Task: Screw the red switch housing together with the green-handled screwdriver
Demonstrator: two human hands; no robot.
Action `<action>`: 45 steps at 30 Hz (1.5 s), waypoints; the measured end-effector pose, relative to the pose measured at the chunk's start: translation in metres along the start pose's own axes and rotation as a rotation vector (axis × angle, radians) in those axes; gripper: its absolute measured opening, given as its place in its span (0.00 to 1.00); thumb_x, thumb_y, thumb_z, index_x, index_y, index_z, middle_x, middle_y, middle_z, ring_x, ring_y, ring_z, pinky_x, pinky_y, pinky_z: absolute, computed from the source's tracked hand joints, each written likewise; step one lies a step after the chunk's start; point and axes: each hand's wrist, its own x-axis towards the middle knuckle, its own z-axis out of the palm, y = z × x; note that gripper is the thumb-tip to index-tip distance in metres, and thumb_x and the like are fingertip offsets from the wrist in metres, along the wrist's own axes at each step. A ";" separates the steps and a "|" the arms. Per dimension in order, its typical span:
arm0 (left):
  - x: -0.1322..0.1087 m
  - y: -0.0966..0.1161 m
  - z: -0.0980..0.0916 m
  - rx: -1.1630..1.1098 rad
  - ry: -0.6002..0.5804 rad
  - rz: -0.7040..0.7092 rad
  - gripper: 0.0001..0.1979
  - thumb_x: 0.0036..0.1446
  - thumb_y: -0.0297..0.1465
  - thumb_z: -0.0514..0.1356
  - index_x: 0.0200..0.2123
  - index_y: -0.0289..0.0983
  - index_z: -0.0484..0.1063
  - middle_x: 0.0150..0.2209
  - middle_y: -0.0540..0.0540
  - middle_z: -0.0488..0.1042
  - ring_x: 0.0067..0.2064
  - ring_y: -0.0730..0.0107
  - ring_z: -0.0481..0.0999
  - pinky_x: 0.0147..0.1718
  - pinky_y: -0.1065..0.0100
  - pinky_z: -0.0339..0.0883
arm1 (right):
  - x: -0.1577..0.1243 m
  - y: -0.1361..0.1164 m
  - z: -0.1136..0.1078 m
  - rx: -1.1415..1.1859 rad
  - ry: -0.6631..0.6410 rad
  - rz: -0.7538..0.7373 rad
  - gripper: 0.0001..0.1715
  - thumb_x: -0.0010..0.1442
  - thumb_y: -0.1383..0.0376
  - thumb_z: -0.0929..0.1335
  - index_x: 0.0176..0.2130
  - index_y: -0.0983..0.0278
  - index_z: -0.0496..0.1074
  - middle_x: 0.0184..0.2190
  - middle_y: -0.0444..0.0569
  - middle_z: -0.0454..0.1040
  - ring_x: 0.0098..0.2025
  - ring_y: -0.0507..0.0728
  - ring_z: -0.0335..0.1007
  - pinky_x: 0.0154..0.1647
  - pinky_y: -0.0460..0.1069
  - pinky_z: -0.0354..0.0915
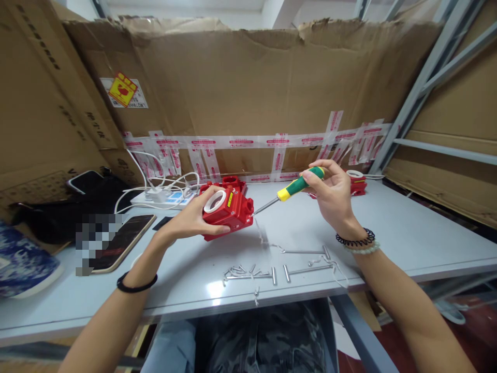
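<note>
Left hand gripping red housing | right hand pinching screwdriver, tip at 3 o'clock | risk: tip slipping off screw, loose screws at 6 o'clock rolling off desk

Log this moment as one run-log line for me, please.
left hand: holds red housing tilted on table | right hand: holds screwdriver, tip at housing's right side | loose screws near front edge

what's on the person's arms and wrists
Both forearms are bare, with no sleeves or gloves. The left wrist wears a plain black band. The right wrist wears a black coiled band and, beside it, a pale green bead bracelet.
</note>
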 end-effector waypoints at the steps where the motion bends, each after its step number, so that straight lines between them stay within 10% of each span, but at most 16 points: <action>1: 0.000 0.000 0.000 0.003 0.000 0.000 0.33 0.44 0.46 0.66 0.50 0.41 0.59 0.50 0.46 0.70 0.48 0.55 0.73 0.45 0.62 0.67 | -0.001 0.000 0.000 -0.006 -0.007 -0.004 0.18 0.48 0.57 0.73 0.36 0.59 0.65 0.29 0.41 0.70 0.31 0.52 0.73 0.30 0.48 0.74; 10: -0.002 -0.005 0.001 -0.027 0.034 0.004 0.33 0.45 0.46 0.66 0.52 0.42 0.58 0.51 0.46 0.69 0.48 0.56 0.73 0.45 0.61 0.68 | -0.013 -0.005 0.006 -0.198 0.028 -0.170 0.14 0.55 0.54 0.69 0.35 0.58 0.64 0.25 0.40 0.65 0.21 0.48 0.64 0.17 0.44 0.64; 14: -0.001 -0.007 -0.001 0.009 0.053 -0.011 0.34 0.44 0.46 0.66 0.52 0.42 0.58 0.50 0.46 0.69 0.49 0.55 0.72 0.45 0.61 0.67 | -0.011 -0.006 -0.001 -0.346 -0.152 -0.190 0.12 0.60 0.55 0.65 0.32 0.61 0.66 0.23 0.40 0.64 0.18 0.47 0.61 0.17 0.45 0.60; 19: 0.003 -0.013 0.005 0.021 0.000 0.021 0.33 0.43 0.45 0.67 0.50 0.40 0.60 0.46 0.47 0.71 0.44 0.58 0.73 0.44 0.63 0.67 | -0.001 -0.006 -0.011 -0.373 -0.474 0.014 0.11 0.54 0.60 0.69 0.36 0.62 0.66 0.19 0.38 0.67 0.18 0.49 0.66 0.20 0.45 0.63; 26: 0.009 -0.015 0.028 0.008 -0.163 0.100 0.30 0.44 0.42 0.67 0.49 0.39 0.63 0.49 0.44 0.70 0.49 0.56 0.71 0.49 0.60 0.65 | -0.007 0.000 -0.004 -0.646 -0.462 0.102 0.21 0.56 0.52 0.67 0.22 0.64 0.67 0.08 0.39 0.62 0.11 0.48 0.60 0.15 0.44 0.54; 32: 0.008 -0.017 0.030 -0.010 -0.139 0.062 0.31 0.45 0.44 0.66 0.50 0.39 0.62 0.49 0.44 0.70 0.48 0.56 0.72 0.47 0.61 0.65 | 0.000 -0.006 -0.013 -0.337 -0.618 0.227 0.13 0.52 0.60 0.71 0.36 0.63 0.66 0.21 0.42 0.74 0.22 0.53 0.74 0.22 0.45 0.67; 45: 0.013 -0.014 0.043 0.088 -0.181 0.025 0.38 0.43 0.42 0.68 0.55 0.37 0.60 0.55 0.39 0.67 0.54 0.52 0.69 0.53 0.56 0.61 | -0.013 0.027 0.012 -0.394 -0.385 0.141 0.20 0.49 0.54 0.72 0.22 0.63 0.62 0.19 0.42 0.67 0.23 0.55 0.73 0.17 0.46 0.65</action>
